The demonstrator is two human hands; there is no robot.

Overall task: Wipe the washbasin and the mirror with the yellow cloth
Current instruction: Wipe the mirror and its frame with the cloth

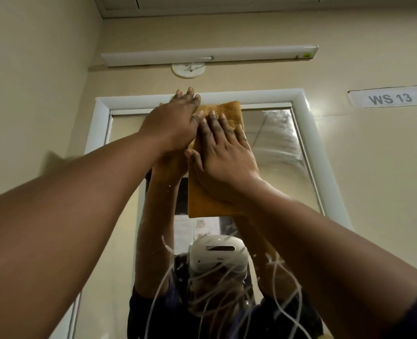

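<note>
The yellow cloth (229,113) lies flat against the top of the mirror (273,145), up by its white frame (302,123). My left hand (173,123) presses on the cloth's upper left part with straight fingers, fingertips reaching the frame's top bar. My right hand (223,152) lies flat on the middle of the cloth, fingers spread. Wet streaks show on the glass right of the cloth. White foam lines cross the lower glass (227,289). The washbasin is out of view.
A white tube light (209,56) and a round wall fitting (188,69) sit above the mirror. A "WS 13" label (389,97) is on the wall to the right. The left wall meets the mirror wall in a corner close to the frame.
</note>
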